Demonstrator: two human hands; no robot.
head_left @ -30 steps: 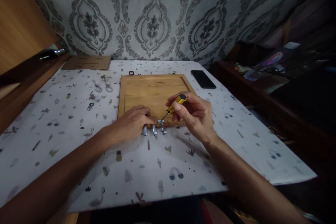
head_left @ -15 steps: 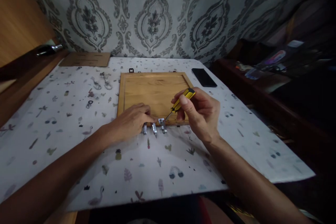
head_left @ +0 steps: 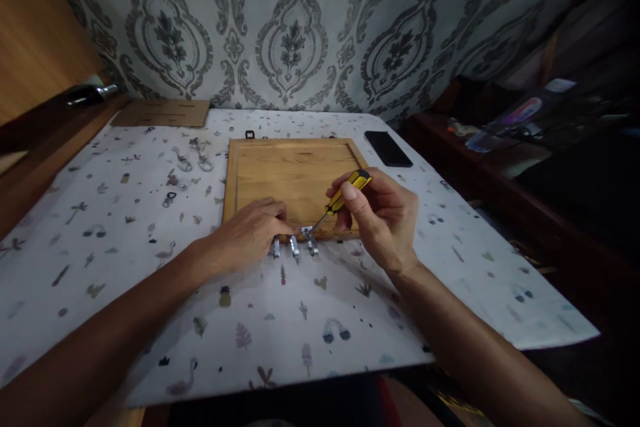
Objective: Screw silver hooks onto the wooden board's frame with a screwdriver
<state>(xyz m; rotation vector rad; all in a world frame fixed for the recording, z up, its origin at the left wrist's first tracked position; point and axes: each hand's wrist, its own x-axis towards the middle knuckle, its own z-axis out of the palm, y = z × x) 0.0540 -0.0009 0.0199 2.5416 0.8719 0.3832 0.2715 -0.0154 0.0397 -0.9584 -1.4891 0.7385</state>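
Observation:
A wooden board (head_left: 290,177) with a raised rim lies flat on the table. Several small shiny metal clips (head_left: 294,249) sit along its near edge, jutting out over it. My right hand (head_left: 387,217) pinches a yellow and black screwdriver (head_left: 344,195), tilted so that its tip meets the rightmost metal clip (head_left: 311,241). On the board's near left part rests my left hand (head_left: 255,227), its bent fingers together and reaching to the clips. What those fingertips press or hold is hidden.
A patterned white cloth (head_left: 240,307) covers the table. Left of the board lie loose metal pieces (head_left: 193,155); a cardboard piece (head_left: 163,112) is behind them. A black phone (head_left: 389,149) lies to the right. On a dark ledge stands a plastic bottle (head_left: 523,113).
Almost nothing differs. The screwdriver stays at the rightmost clip, and both hands keep their places; the view has shifted very slightly.

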